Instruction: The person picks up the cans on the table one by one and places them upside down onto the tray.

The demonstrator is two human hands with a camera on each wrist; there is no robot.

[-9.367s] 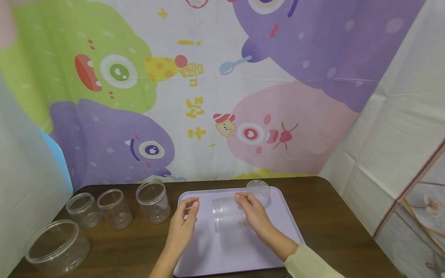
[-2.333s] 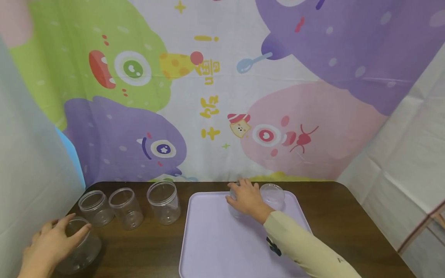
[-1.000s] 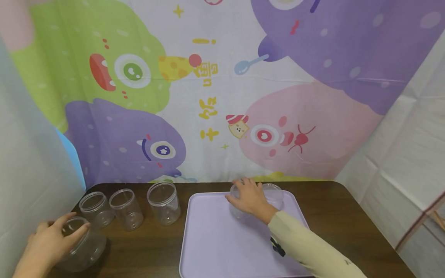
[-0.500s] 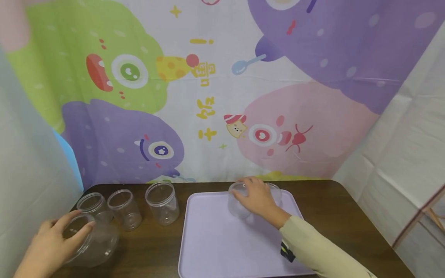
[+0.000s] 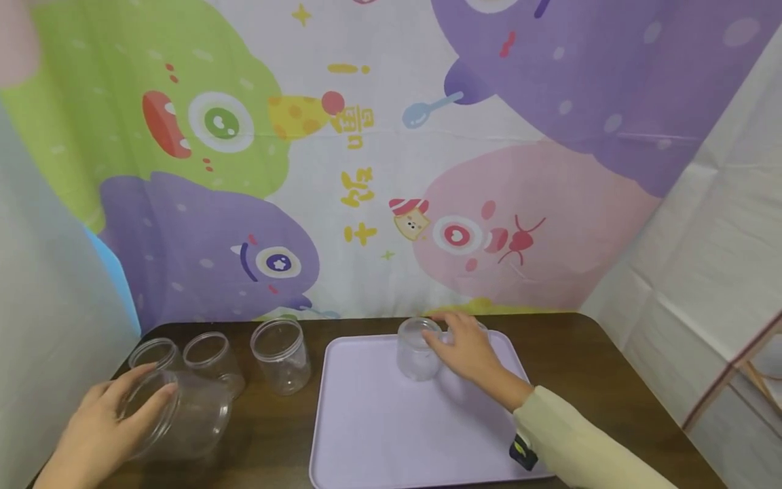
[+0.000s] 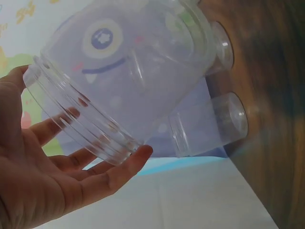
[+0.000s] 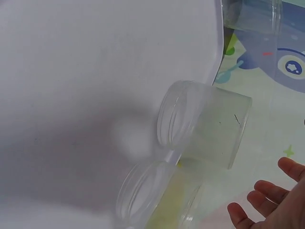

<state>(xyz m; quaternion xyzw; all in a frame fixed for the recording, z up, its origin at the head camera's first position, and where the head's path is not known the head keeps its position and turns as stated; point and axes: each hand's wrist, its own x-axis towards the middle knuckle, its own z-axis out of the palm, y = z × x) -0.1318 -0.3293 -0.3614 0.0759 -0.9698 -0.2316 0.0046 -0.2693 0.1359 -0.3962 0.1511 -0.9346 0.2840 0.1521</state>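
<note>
My left hand [image 5: 100, 431] grips a wide clear plastic jar [image 5: 198, 418] at its threaded rim. In the left wrist view this jar lies tilted on its side above the dark table, thumb and fingers spread round the rim. My right hand [image 5: 470, 353] hovers over the back of the lilac tray [image 5: 403, 435], just right of a clear jar [image 5: 417, 361]. Its fingers [image 7: 264, 202] are apart from that jar in the right wrist view. A second clear jar [image 7: 162, 198] stands beside the first, mostly behind the hand in the head view. Both have their threaded rims down.
Several more clear jars stand left of the tray: a tall one [image 5: 282, 360], a narrower one [image 5: 210, 360] partly behind the held jar, and another [image 5: 154, 351] near the left hand. A cartoon-print curtain [image 5: 366, 272] hangs behind the table.
My left hand has tipped the wide jar up off the table and brought it rightward. My right hand has come away from the jar on the tray, rightward.
</note>
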